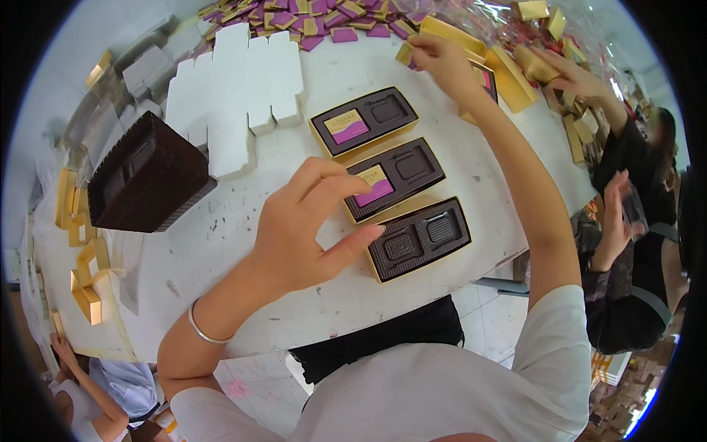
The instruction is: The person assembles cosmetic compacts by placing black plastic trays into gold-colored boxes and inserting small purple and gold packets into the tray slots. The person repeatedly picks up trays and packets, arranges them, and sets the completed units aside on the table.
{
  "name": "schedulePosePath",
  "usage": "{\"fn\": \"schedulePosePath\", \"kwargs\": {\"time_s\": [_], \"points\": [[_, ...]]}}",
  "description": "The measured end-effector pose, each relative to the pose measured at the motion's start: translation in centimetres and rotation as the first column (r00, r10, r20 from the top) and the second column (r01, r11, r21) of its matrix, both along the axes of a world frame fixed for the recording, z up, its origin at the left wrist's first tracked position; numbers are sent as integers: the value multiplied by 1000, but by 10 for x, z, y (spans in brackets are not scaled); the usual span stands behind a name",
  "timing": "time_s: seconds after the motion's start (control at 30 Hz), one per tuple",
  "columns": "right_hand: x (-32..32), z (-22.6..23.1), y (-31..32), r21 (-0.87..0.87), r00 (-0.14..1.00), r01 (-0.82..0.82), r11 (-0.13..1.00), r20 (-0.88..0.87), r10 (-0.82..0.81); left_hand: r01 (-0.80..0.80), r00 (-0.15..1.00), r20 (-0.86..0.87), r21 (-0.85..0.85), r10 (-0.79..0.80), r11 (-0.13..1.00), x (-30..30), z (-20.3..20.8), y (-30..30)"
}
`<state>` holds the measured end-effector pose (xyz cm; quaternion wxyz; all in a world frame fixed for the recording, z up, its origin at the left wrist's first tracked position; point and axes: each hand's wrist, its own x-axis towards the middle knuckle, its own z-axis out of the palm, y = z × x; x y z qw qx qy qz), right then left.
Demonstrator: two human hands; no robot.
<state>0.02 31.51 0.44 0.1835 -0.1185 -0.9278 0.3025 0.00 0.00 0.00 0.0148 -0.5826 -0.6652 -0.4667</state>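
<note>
Three gold boxes with dark brown plastic trays stand in a column before me: the far box (pixel 318 140), the middle box (pixel 398 197) and the near box (pixel 456 250). A gold-and-purple wrapped packet (pixel 346 127) fills the left compartment of the far one. My left hand (pixel 305 221) reaches over the middle one, fingers spread, fingertips at its similar packet (pixel 375 190); the thumb lies apart near the near box, whose two compartments hold nothing. Farther off, my right hand (pixel 445 66) is closed, pinching a small gold packet (pixel 403 53).
Many purple-and-gold packets (pixel 342 34) lie heaped at the back. White folded cartons (pixel 232 96) and a stack of brown trays (pixel 158 177) stand at left. Gold box sleeves (pixel 512 77) lie beyond my right arm. A co-worker's hand (pixel 582 77) works at right; another person (pixel 88 398) sits lower left.
</note>
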Motion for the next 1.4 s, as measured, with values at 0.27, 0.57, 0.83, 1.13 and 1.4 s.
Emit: {"fn": "schedulePosePath", "kwargs": {"time_s": [0.27, 0.57, 0.83, 1.13, 1.4], "points": [[100, 51, -97, -564, 877, -447, 695, -122, 465, -9, 867, 499, 23, -4, 1000, 19, 21, 3], [163, 19, -128, -748, 976, -212, 629, -128, 178, -105, 993, -87, -329, 80, 939, 58, 20, -23], [182, 5, -132, 31, 889, -435, 900, -144, 434, -157, 977, -181, -279, 109, 947, 68, -3, -15], [160, 11, -133, -114, 892, -434, 894, 85, 444, -87, 996, -61, -321, 71, 943, 63, 3, -10], [153, 13, -139, 109, 850, -526, 843, 85, 519, -44, 993, -117, -234, 16, 971, 31, 24, 5]]}}
